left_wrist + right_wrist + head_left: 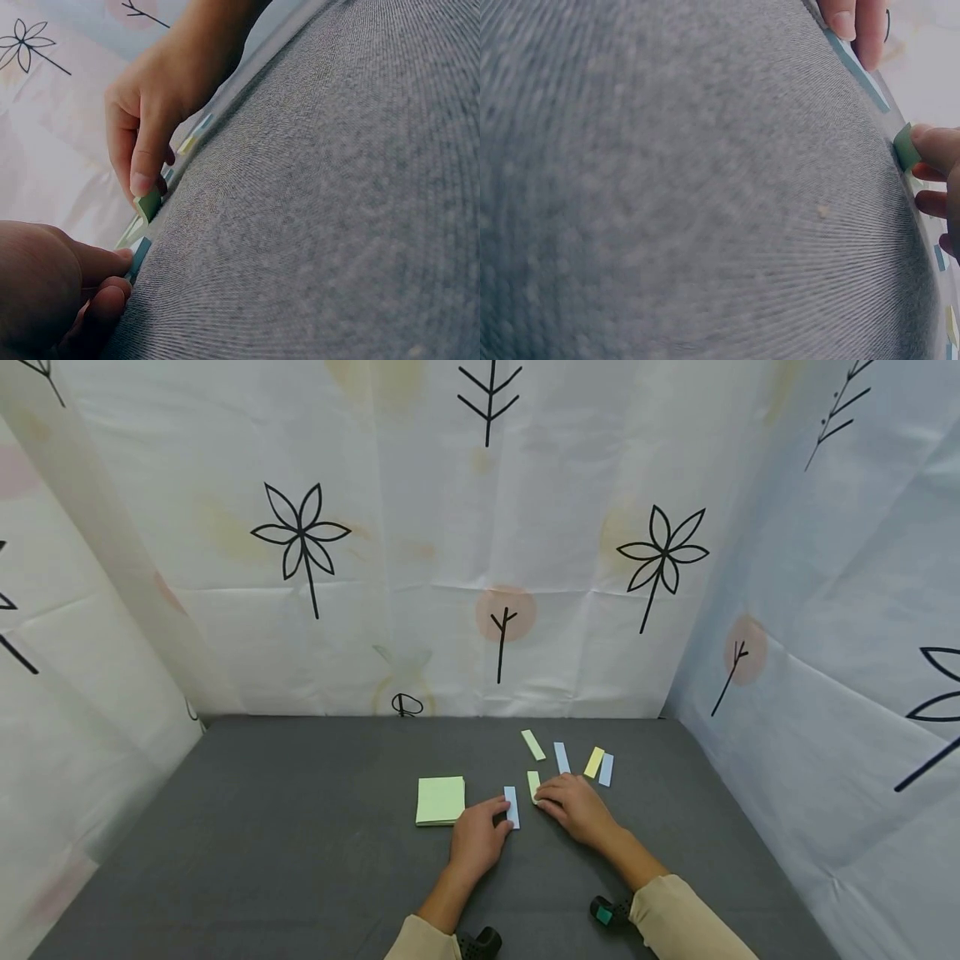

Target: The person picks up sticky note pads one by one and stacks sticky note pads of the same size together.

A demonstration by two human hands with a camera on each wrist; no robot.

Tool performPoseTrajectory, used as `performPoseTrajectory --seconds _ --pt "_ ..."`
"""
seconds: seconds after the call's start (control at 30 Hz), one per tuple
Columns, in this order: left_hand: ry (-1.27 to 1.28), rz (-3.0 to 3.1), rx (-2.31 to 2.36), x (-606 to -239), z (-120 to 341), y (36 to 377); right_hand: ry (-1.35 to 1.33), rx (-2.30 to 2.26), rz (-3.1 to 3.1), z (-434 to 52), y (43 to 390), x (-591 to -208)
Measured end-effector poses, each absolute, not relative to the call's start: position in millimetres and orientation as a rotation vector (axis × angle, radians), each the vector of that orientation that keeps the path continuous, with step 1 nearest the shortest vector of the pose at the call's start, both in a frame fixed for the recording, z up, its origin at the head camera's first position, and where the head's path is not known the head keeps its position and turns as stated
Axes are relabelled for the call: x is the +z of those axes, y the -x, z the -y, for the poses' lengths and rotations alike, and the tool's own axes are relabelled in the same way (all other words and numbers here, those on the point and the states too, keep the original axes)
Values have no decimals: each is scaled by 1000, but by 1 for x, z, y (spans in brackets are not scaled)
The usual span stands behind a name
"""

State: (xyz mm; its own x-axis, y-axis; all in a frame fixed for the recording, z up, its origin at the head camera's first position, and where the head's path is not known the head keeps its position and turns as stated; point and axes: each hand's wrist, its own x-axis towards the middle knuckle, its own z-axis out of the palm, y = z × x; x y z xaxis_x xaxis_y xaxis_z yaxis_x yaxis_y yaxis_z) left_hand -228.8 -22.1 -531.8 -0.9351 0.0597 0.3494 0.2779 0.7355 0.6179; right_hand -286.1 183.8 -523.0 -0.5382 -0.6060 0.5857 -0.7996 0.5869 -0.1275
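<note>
Left hand: the left hand [477,842] rests on the grey mat [300,843], fingers curled, with its fingertips [112,259] pressing on a blue paper strip [512,807] that lies flat just right of the pad of green notes.
Right hand: the right hand [576,807] sits beside it, thumb [147,161] and forefinger pinching one end of a green paper strip [533,784], which the left wrist view shows lifted at an angle off the mat.
Green strip: just right of the blue strip and close to it; whether the two touch cannot be told.
Pad of green notes: a square pad [440,800] lies flat on the mat, left of both hands, near the left hand's knuckles but not touching.
Other strips: beyond the right hand, farther from the pad, four more lie loose in a rough row: a green one [533,744], a blue one [562,757], a yellow one [594,762] and a blue one [606,769], the last two just beside each other.
Sleeves: beige cuffs [675,910] cover both forearms.
Backdrop: white cloth [420,552] printed with black flowers and sprigs hangs behind and beside the mat.
</note>
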Motion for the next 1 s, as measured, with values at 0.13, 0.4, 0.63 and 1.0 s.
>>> performPoseTrajectory --seconds 0.13,0.4,0.63,1.0 --pt "269 2625 -1014 -531 22 229 -1109 562 2348 -185 287 -523" --pt "261 2621 -1017 -533 21 229 -1106 560 2387 -184 284 -520" --pt "258 2632 -1021 -534 21 229 -925 651 2473 -176 284 -520" --pt "259 2650 -1016 -535 22 231 -510 456 2739 -161 291 -517"
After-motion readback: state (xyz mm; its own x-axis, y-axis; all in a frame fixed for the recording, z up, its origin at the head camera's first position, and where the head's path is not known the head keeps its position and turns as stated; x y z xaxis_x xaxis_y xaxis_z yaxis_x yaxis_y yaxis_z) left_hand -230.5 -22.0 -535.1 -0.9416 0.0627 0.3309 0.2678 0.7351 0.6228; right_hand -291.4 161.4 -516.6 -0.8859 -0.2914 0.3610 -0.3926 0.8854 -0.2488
